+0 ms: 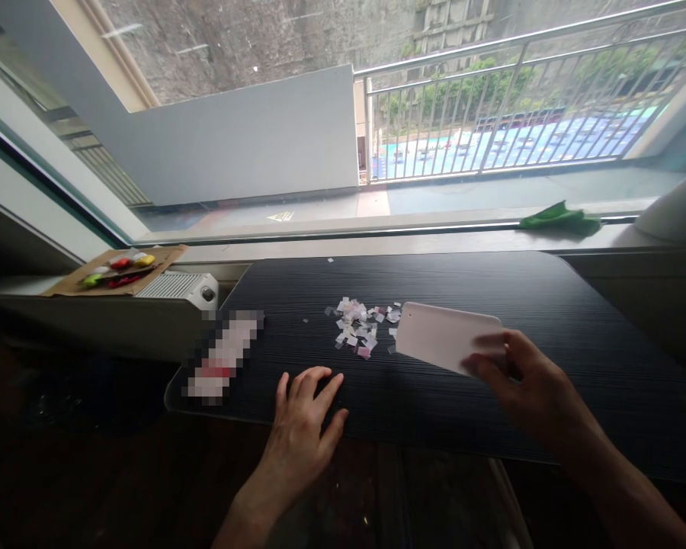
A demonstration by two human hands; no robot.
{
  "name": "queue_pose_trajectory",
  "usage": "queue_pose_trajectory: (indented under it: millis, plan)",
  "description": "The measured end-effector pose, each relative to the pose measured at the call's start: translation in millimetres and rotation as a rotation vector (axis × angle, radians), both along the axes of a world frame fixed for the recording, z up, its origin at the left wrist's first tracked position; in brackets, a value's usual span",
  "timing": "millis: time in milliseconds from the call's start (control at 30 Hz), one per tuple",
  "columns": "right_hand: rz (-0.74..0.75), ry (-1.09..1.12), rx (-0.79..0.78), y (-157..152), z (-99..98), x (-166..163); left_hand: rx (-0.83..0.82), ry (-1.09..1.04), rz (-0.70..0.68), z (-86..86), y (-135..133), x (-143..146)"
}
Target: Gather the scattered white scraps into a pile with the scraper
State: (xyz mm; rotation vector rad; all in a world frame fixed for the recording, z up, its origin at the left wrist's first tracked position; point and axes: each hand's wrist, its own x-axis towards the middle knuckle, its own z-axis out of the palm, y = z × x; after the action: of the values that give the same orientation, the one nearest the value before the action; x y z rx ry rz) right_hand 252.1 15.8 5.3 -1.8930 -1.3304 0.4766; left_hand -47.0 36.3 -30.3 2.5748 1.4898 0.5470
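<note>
My right hand [526, 389] grips a white flat plastic card [443, 334] by its right end, holding it tilted just above the black mat [549, 320]. The card's left edge sits right beside a small pile of several pink and white paper scraps [359, 324] near the mat's middle. My left hand [306, 415] lies flat on the mat's front edge with fingers spread, a little below and left of the scraps, holding nothing.
A blurred pinkish oblong object [224, 357] lies at the mat's left end. A cardboard piece with colourful small items [117, 271] and a white device [180, 288] sit left. A green cloth [560, 219] rests on the window sill. A pale rounded object [677, 210] stands far right.
</note>
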Motion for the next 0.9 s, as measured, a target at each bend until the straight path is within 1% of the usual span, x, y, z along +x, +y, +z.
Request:
queue_pose_trajectory:
  millis: [133,300,367,433,567,633,767,833,900]
  plan:
    - [-0.049,-0.050,0.030,8,-0.8,0,-0.008,0.010,-0.013,-1.9,0,-2]
    - [0.074,0.003,0.002,6,-6.9,-3,-0.006,-0.008,0.003,-2.7,0,-1]
    - [0.065,0.013,0.019,6,-7.1,-6,-0.010,-0.011,0.003,-1.3,0,0]
    - [0.051,0.002,0.041,9,-5.2,-12,-0.023,-0.006,0.000,0.9,-1,1]
    - [0.171,-0.030,0.047,21,1.9,-24,-0.052,0.018,-0.003,6.2,-1,2]
    - [0.201,-0.076,0.032,21,6.1,-25,-0.048,0.027,-0.006,9.5,-1,3]
    - [0.136,-0.176,0.038,11,14.1,-21,-0.042,0.061,-0.027,18.9,4,10]
    - [0.116,-0.185,0.055,8,16.0,-21,-0.043,0.079,-0.043,23.6,9,17]
    - [0.128,-0.168,0.058,9,15.5,-23,-0.045,0.093,-0.065,26.9,17,26]
